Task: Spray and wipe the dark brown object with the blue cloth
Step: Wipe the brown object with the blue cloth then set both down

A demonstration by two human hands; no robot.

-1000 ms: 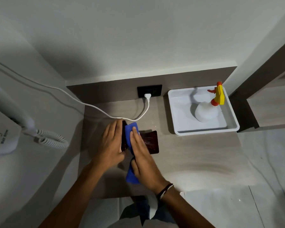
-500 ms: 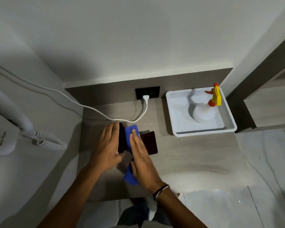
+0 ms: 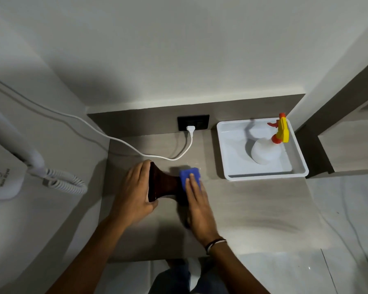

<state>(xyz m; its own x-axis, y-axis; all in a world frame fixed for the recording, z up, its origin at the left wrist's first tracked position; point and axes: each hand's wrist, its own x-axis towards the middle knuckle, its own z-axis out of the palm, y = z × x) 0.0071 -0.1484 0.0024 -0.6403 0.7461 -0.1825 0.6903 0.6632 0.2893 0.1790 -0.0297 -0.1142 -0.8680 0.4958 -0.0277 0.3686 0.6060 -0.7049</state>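
The brown object (image 3: 165, 186) lies flat on the desk (image 3: 242, 204), near its left front part, with its long axis running left to right between the two hands. Its left edge is under the left hand (image 3: 136, 192), whose fingers (image 3: 143, 168) curl over that edge and pin it down. The cloth (image 3: 189, 176) sits on the object's right end, pressed flat by the right hand (image 3: 198, 205); its fingers are stretched out, nearly straight, lying on the cloth rather than gripping it. So the bare brown surface lies to the left of the cloth, and a wipe would likely run back along the long axis toward the left hand. The spray bottle (image 3: 268, 149) stands well apart in the white tray (image 3: 227, 158) at right.
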